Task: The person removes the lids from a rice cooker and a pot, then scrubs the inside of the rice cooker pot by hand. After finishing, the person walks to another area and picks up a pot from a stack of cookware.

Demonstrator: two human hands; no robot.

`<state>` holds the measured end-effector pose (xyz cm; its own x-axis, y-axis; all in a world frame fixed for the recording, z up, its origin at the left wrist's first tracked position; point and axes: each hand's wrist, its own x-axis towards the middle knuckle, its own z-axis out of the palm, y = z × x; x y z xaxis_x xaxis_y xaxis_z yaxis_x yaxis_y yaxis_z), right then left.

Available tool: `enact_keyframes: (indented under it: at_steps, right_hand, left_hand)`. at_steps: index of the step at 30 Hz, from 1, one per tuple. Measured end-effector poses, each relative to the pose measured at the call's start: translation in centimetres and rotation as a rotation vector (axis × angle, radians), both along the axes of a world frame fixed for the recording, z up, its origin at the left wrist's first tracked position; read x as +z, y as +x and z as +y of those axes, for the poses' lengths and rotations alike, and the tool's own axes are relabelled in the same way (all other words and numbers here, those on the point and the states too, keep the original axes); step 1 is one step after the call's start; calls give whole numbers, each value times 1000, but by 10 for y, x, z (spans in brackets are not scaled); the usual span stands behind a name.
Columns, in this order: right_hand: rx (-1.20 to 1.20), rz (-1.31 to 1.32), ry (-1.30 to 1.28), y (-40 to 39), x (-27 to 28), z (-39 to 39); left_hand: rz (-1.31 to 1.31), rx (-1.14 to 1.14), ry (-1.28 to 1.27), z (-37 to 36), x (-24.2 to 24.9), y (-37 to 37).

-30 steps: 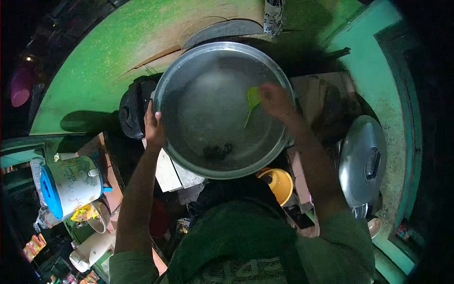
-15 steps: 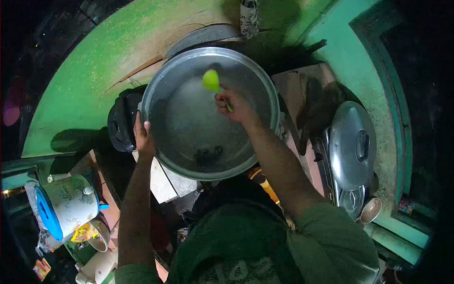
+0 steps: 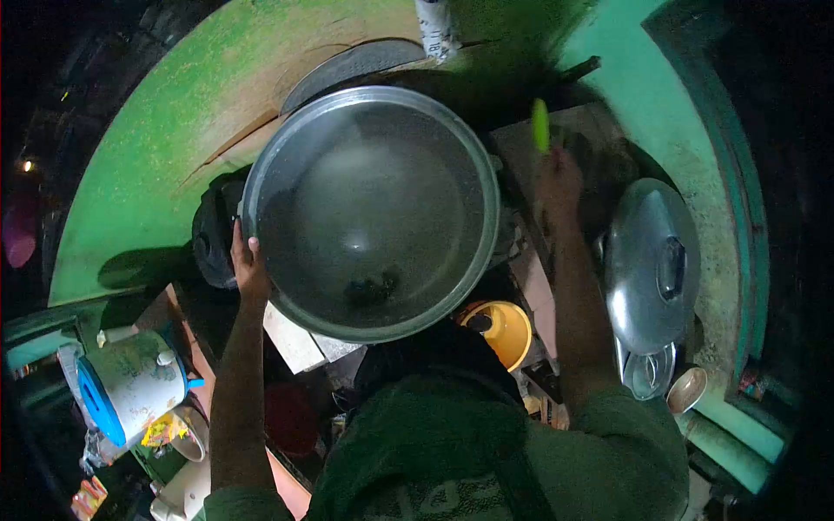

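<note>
A wide metal basin point(image 3: 365, 208) fills the middle of the view, with a small dark patch near its lower inside. My left hand point(image 3: 249, 267) is closed on the basin's left rim, thumb towards the inside. To the right of the basin, my right hand point(image 3: 560, 181) grips a bright green spoon point(image 3: 540, 126), whose head points up. That hand is dim and slightly blurred. The spoon is clear of the basin and is seen almost edge-on.
A large metal lid point(image 3: 653, 269) lies at the right above a small bowl point(image 3: 686, 391). Below the basin's right side is a yellow bucket point(image 3: 512, 334). A white and blue cooler point(image 3: 135, 386) stands at the lower left. Green walls point(image 3: 148, 174) rise behind.
My right hand has moved with the green spoon from above the basin out to its right, and the spoon has turned. The basin appears slightly further left. My left hand stays on the rim.
</note>
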<state>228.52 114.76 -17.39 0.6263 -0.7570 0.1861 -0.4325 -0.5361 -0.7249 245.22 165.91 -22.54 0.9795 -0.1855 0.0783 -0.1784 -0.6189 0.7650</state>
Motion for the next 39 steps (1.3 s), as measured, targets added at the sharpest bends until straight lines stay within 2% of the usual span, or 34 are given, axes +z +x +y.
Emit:
enact_keyframes:
  at_steps: [2,3,4,6,8,10,12,13,14,15,16,17,18,19,21,22,23,24,25,27,29,30,32,33,35,37,39]
  right_hand:
    - [66,101,-405,-13,-77,-54]
    - [96,94,-385,-15,-104,-72]
    - [125,490,-341,-15,-128,-89]
    - [184,885,-295,-16,-183,-131]
    - [230,988,-328,-15,-231,-166]
    - [157,928,-350,2,-187,-155]
    - [30,470,-463,30,-75,-91]
    - [85,267,-434,41,-25,-45]
    - [216,175,-348,49,13,6]
    - [424,268,68,57,42,59]
    - [703,231,77,54,17,96]
    - [1045,460,-259,58,9,142]
    - [1248,638,159,60,39,190]
    - [1431,837,-73,58,21,227]
    - [1596,942,168,57,-11,260]
    - [1610,951,156,52,-46,277]
    - [1598,857,-21,43,-91,295]
    - [1583,760,-190,40,-118,309]
    - [1608,772,-192,47,-128,319]
    - [1322,863,304,74,-146,332]
    - [1445,937,76,128,-123,334]
    - [1382,915,95,146,-96,333]
    - [1258,747,-80,181,-124,326]
    - [1187,601,-263,196,-166,316]
    - [1073,526,-123,221,-165,290]
    - [1031,674,-345,232,-132,256]
    - [684,702,97,222,-111,218]
  left_hand:
    - [-3,-5,-2,3,-4,0]
    - [-11,-26,-24,6,-8,2]
    - [75,-13,-97,9,-14,7]
    - [-6,0,21,6,-8,2]
    - [38,11,-40,11,-17,7]
    - [61,32,-117,1,-8,2]
    - [31,6,-130,6,-17,4]
    - [1,-30,-141,9,-20,5]
    - [39,16,-109,6,-16,2]
    - [37,22,-112,5,-15,-1]
    - [-29,1,-69,5,-13,-1]
    - [-98,-18,-29,5,-12,1]
    - [-105,-28,-36,6,-14,2]
    - [-108,-18,-45,6,-14,2]
    - [-71,10,-110,4,-18,2]
    - [-70,31,-89,-1,-7,-2]
    - [-93,24,-85,0,-10,-1]
    - [-83,37,-95,0,-9,-2]
    - [-68,51,-105,-1,-4,-4]
    - [9,90,-100,-4,3,-7]
    - [-6,58,-110,0,-1,-5]
    - [1,47,-95,0,-2,-5]
    - [38,60,-78,-2,3,-5]
    - [74,60,-62,-2,6,-6]
    - [75,40,-67,0,4,-7]
    - [57,46,-65,-1,0,-5]
    - [62,42,-86,-1,-1,-6]
